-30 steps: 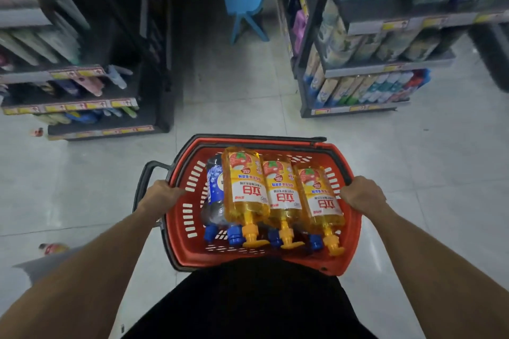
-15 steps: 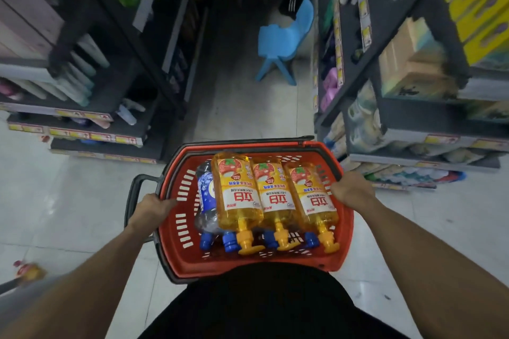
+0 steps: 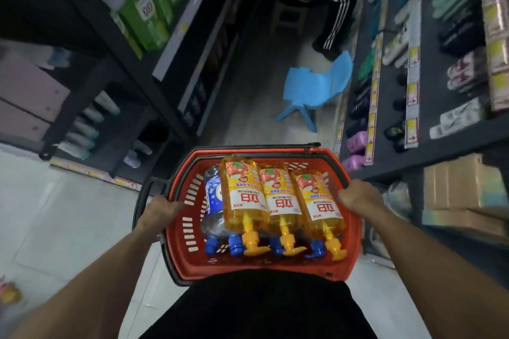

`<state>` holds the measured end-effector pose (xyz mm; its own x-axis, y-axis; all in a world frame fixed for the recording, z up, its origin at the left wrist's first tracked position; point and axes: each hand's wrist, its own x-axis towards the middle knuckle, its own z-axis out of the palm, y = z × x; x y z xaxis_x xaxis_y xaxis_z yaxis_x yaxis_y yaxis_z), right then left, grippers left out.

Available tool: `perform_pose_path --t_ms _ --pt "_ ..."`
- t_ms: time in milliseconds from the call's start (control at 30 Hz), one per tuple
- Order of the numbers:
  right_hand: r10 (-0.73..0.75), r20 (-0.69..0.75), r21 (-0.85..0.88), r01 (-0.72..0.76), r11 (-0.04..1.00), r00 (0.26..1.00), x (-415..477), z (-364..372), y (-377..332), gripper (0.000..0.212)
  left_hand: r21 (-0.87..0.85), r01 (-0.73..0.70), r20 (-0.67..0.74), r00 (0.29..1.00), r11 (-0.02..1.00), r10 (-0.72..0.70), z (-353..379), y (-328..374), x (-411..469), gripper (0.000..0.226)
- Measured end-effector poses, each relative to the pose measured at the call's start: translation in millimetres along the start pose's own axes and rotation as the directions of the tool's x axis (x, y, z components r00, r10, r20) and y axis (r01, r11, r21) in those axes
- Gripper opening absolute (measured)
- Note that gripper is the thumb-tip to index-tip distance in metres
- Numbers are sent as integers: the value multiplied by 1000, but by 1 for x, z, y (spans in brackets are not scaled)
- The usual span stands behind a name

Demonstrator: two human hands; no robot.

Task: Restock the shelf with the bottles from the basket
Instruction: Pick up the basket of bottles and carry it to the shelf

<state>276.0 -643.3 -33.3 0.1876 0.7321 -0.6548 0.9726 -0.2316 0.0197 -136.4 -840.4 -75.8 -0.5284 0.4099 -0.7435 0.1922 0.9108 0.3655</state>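
Observation:
I carry a red plastic basket [image 3: 190,264] in front of my waist. My left hand [image 3: 158,209] grips its left rim and my right hand [image 3: 358,197] grips its right rim. Three yellow pump bottles [image 3: 245,198] with red-and-white labels lie side by side in it, pumps toward me. Clear bottles with blue caps [image 3: 214,198] lie beneath and to their left, mostly hidden.
Dark shelving [image 3: 429,146] with packaged goods lines the right of the narrow aisle, and more shelves [image 3: 132,69] line the left. A small blue plastic chair [image 3: 314,91] stands in the aisle ahead. Beyond it a person in striped black trousers [image 3: 330,16] sits on a stool.
I have moved forward into the aisle between the shelves. The blue chair and the shelves are closer, and the seated person has come into view. Both hands keep their hold on the basket.

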Motion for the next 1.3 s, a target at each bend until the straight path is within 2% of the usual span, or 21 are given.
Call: perform_pose_path --t_ms 100,267,400,500,600,800,900,1000,1067,1133,1300 --pt "-79 -3 -44 79 996 997 56 -37 -36 27 -49 49 -42 998 998 -51 5 40 14 31" --pt "-238 21 -163 238 957 971 156 -115 -109 33 -171 160 -143 972 972 -185 13 103 43 52" --pt "-286 46 -273 287 918 957 213 -174 -168 35 -288 220 -151 950 932 -271 22 152 50 32" --pt "-340 47 -350 334 875 939 246 -207 -216 34 -383 246 -128 940 890 -315 25 177 61 36" --pt "-367 56 -406 357 841 929 274 -224 -264 36 -454 248 -121 934 855 -336 17 197 88 19" --pt "-438 82 -503 417 757 895 340 -251 -377 35 -599 307 -68 900 739 -430 18 237 148 10" --pt "-463 146 -548 461 698 874 372 -259 -428 34 -633 391 -40 845 668 -533 25 254 168 13" --pt "-477 228 -585 511 629 849 406 -254 -468 32 -674 472 1 770 568 -638 48 263 193 32" --pt "-488 282 -589 550 592 826 434 -240 -490 33 -670 536 52 723 513 -689 74 269 207 34" --pt "-498 326 -598 583 550 804 460 -223 -507 39 -691 575 101 676 437 -730 104 272 218 34" --pt "-531 404 -646 643 411 745 503 -179 -540 44 -702 634 183 601 325 -778 181 258 253 47"
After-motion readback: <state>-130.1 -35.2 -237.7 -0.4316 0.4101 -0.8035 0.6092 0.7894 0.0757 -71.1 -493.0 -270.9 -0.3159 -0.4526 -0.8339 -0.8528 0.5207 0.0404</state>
